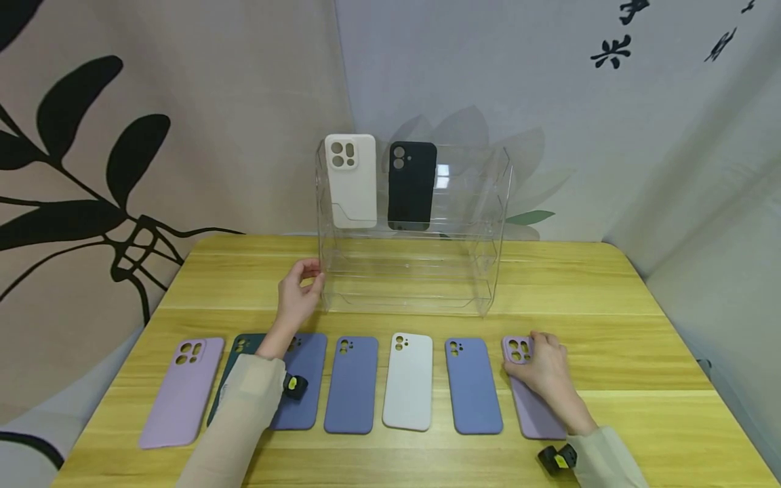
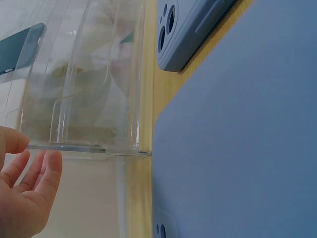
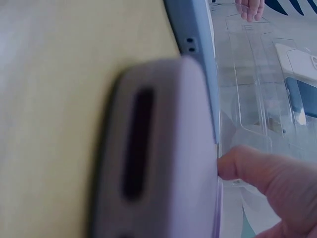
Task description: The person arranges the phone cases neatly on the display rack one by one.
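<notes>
My left hand [image 1: 299, 291] is at the left side of a clear tiered display stand [image 1: 405, 301]. The thumb and fingers hold the edge of its side panel, as the left wrist view shows. At the front right, my right hand [image 1: 546, 369] grips a light purple phone case [image 1: 539, 413] near its camera end. That thumb [image 3: 242, 161] presses on the case, while the other fingertips are largely hidden in the right wrist view. A white phone case [image 1: 354, 193] and a black phone case [image 1: 411, 183] stand upright on the stand's top tier.
Along the table [image 1: 567, 285] lies a row of phone cases: light purple [image 1: 183, 400], dark green [image 1: 228, 369] partly under my left arm, blue [image 1: 311, 386], another blue [image 1: 352, 386], white [image 1: 409, 383] and blue [image 1: 474, 386]. A patterned curtain [image 1: 244, 102] hangs behind.
</notes>
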`<state>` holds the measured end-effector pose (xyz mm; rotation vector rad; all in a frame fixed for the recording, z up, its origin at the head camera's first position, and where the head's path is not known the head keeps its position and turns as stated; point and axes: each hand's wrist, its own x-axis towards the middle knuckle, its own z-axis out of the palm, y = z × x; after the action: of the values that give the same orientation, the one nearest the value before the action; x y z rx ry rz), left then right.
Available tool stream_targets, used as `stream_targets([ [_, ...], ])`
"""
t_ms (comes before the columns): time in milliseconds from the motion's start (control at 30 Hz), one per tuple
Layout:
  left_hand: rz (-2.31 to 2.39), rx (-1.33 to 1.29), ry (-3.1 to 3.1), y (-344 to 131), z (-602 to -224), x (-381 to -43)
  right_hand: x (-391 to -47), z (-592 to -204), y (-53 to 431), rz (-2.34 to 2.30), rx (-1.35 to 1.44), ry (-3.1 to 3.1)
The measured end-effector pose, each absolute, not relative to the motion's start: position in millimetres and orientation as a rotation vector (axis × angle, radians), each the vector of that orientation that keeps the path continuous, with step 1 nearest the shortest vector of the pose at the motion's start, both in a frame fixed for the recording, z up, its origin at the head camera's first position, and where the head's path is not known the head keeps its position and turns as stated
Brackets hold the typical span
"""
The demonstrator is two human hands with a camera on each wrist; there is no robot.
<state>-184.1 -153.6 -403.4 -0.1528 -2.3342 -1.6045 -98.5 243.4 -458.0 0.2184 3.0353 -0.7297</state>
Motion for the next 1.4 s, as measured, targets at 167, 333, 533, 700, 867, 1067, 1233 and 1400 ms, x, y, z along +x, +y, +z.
stream_targets([
  [167,-1.609,-0.147,-2.343,-153.7,-403.3,-183.9,-98.2,-457.4,243.3,-0.747,0.223,3.031],
  [333,-1.614,-0.153,-2.34,-154.0,-403.2,-183.8,-98.0,-453.9,243.1,-0.794,0.227,3.01],
  [533,-1.603,-0.162,-2.34,-154.2,-403.3,-184.0,-99.3,-447.4,243.8,-0.846,0.2,3.038],
  [700,-1.591,-0.17,-2.338,-154.1,-403.6,-184.1,-99.6,-443.9,243.1,-0.893,0.173,3.094],
  [867,-1.577,-0.174,-2.34,-153.6,-402.8,-183.6,-101.5,-441.8,241.0,-0.958,0.123,3.181],
  [1067,-1.578,-0.169,-2.341,-153.0,-402.6,-183.2,-105.8,-439.3,239.2,-1.031,0.03,3.301],
  [1233,-1.579,-0.16,-2.339,-152.9,-402.2,-183.0,-110.1,-434.0,237.8,-1.095,-0.011,3.331],
  [1400,-1.58,-0.159,-2.342,-152.7,-402.1,-182.8,-114.8,-427.0,237.0,-1.104,-0.023,3.347],
])
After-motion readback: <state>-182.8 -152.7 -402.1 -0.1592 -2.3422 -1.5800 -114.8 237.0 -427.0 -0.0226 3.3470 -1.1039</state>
